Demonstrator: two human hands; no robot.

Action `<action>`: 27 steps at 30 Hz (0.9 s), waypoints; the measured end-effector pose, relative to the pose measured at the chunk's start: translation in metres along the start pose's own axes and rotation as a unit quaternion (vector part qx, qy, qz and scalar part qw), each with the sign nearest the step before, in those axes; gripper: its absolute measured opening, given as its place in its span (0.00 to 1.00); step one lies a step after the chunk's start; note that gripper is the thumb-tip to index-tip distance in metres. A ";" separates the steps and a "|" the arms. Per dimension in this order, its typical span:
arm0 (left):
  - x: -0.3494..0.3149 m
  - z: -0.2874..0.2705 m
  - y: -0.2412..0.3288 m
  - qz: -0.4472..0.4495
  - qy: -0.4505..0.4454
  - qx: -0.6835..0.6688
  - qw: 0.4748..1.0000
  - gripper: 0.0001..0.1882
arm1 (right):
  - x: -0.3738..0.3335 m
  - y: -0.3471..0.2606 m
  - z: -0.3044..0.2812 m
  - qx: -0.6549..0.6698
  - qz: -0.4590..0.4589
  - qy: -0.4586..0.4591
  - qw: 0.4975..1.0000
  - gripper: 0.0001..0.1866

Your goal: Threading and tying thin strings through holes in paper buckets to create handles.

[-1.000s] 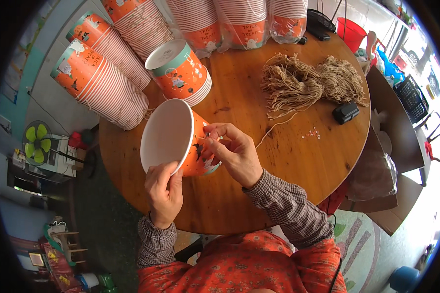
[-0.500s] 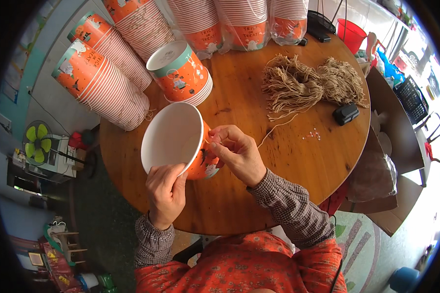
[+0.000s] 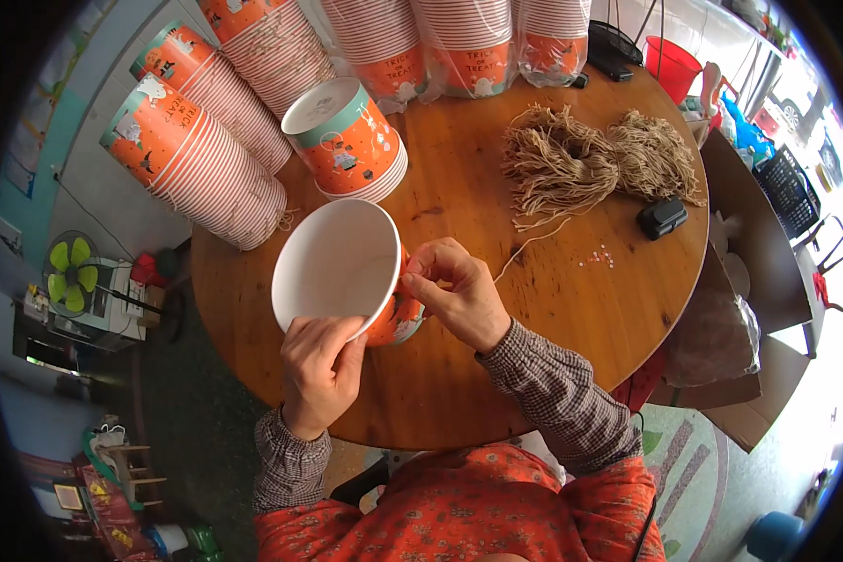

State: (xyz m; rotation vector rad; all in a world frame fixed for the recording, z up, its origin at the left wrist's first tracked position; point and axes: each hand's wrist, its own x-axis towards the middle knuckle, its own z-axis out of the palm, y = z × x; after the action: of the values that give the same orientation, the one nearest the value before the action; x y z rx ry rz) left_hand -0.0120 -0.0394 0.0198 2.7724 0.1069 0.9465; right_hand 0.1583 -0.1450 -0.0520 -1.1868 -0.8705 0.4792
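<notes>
A white-lined orange paper bucket is tilted, its mouth facing up and left. My left hand grips its near rim, thumb outside and fingers over the edge. At the bucket's right outer side, the thumb and fingertips of my right hand are pinched together against the wall. Whatever lies between those fingertips is too small to make out. Behind it stands a short stack of similar buckets, upright, printed orange with a green band.
Tall nested bucket stacks lean at the left; plastic-wrapped stacks stand at the back. A bundle of tan cords, a small black case and tiny pale bits lie right on the round wooden table. Cardboard boxes stand beyond.
The bucket has turned and tipped slightly, its rim shifting a little to the right. My left hand moves with it, while my right hand keeps its pinch at the side.
</notes>
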 end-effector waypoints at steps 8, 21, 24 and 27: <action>0.043 -0.009 -0.003 -0.100 -0.144 -0.121 0.977 0.10 | -0.004 -0.012 0.001 -0.048 0.040 -0.016 0.998 0.06; 0.056 0.007 -0.017 -0.097 -0.071 -0.161 0.980 0.03 | 0.001 -0.028 -0.007 0.124 0.160 -0.030 0.979 0.09; 0.055 0.009 -0.007 -0.102 -0.020 -0.217 0.971 0.04 | 0.002 -0.034 -0.014 0.124 0.127 -0.020 0.984 0.08; 0.058 0.013 -0.003 -0.189 -0.057 -0.379 0.904 0.05 | 0.001 -0.035 -0.014 0.137 0.100 -0.026 0.985 0.08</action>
State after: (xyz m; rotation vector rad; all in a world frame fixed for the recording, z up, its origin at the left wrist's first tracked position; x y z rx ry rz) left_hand 0.0421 -0.0308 0.0434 1.9764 0.2005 0.5539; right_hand 0.1664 -0.1645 -0.0209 -1.0141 -0.7049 0.7719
